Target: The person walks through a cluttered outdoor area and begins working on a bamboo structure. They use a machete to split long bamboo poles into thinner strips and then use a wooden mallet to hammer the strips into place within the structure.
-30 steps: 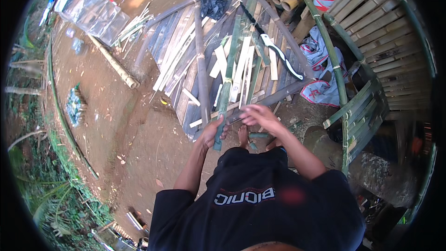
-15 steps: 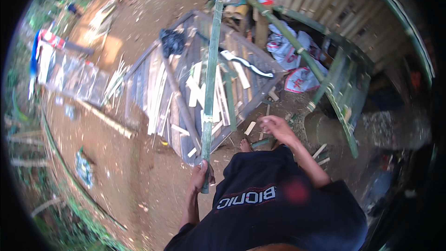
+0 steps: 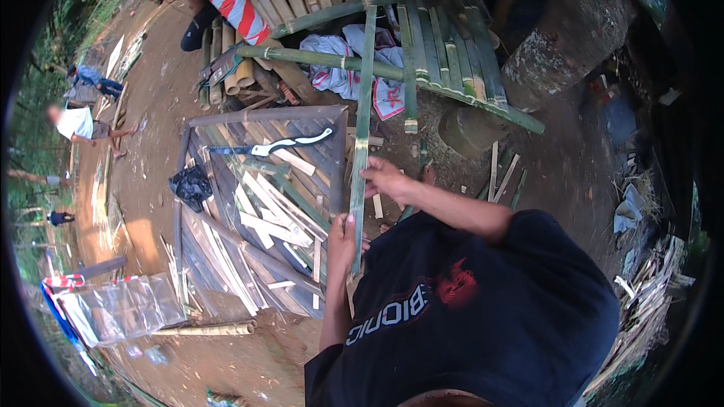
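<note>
A long green split bamboo strip [image 3: 365, 105] stretches away from me, held near its close end. My left hand [image 3: 343, 245] is closed around its lower part, the thumb lying along the strip. Farther up, my right hand [image 3: 383, 179] grips the strip's right edge with bent fingers, some of them hidden. To the left of the strip lies a dark slatted wooden platform [image 3: 264, 115]. Pale bamboo pieces [image 3: 273, 215] are scattered over it, beside a hand saw [image 3: 294, 142] with a white and black handle. A crumpled black plastic bag [image 3: 191, 187] rests at its left side.
Ahead right stands a green bamboo slat bench [image 3: 445, 49], with white sacks [image 3: 332, 53] beside it. A tree stump [image 3: 471, 130] is near it. A person in a white top [image 3: 78, 122] is far left. Split bamboo scraps [image 3: 645, 316] lie at right.
My view has turned right. My right hand, empty before with fingers apart, now grips the bamboo strip. The strip's far end now overlaps the bench area; my left hand still holds its near part.
</note>
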{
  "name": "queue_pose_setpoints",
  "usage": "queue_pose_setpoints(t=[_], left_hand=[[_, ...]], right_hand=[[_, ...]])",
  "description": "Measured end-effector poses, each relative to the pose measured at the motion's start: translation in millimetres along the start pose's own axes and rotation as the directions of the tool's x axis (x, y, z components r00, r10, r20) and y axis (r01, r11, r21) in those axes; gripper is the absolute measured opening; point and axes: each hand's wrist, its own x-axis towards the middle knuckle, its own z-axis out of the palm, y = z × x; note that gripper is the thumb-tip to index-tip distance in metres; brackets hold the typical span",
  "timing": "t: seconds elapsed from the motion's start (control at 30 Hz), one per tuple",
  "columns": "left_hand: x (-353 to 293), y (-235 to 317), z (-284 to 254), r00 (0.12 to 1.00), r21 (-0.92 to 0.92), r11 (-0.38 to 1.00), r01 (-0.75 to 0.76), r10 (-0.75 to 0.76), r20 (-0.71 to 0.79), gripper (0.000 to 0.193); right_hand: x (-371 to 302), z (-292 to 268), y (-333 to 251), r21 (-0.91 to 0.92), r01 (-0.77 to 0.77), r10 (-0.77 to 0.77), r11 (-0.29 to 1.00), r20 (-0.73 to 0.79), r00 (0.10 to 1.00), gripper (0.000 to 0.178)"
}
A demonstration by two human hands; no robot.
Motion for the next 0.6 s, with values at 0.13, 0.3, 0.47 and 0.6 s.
queue_pose_setpoints(t=[0.13,0.3,0.47,0.6], left_hand=[[39,35,29,0.999,0.161,0.987,0.024,-0.028,0.019,0.036],[95,59,90,0.986,0.216,0.967,-0.134,0.152,-0.069,0.039],[160,56,151,0.960,0.127,0.967,-0.220,0.237,-0.147,0.037],[203,57,186,0.947,0.154,0.952,-0.264,0.286,-0.145,0.037]], right_hand=[[38,-51,-43,0.109,0.057,-0.046,0.992,-0.101,0.994,0.011],[69,-105,-65,0.293,0.095,-0.055,0.951,-0.143,0.988,0.013],[69,-137,-62,0.314,-0.020,0.044,0.949,-0.071,0.997,0.019],[78,-174,-63,0.258,-0.023,0.041,0.966,-0.065,0.997,0.017]])
